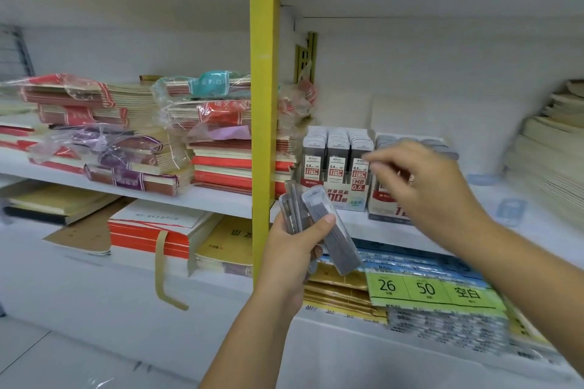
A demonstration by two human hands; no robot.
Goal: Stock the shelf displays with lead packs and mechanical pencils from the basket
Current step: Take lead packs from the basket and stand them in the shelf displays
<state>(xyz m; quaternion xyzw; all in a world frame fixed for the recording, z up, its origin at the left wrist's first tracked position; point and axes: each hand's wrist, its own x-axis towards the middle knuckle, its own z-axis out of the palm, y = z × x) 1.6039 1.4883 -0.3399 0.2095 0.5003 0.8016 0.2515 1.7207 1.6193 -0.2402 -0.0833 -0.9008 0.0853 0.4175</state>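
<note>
Lead packs going from hand into the shelf display

The slim clear plastic lead packs [328, 224] are fanned in the left hand [294, 249], which is curled round them, at 6 o'clock of the white cardboard display box [336, 196] on the white shelf [537, 221]. The right hand [423, 180] reaches at 3 o'clock of the box with its fingertips drawn together. Blur hides whether they pinch a pack. Next, I judge, one pack must slide upright into a free row.

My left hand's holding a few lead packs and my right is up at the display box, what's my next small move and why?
Probably bring the right hand down to the left hand and pinch the front clear grey plastic lead pack. The left hand grips several unshelved packs, while the right fingertips, blurred, show no pack at the white cardboard display box.
</note>
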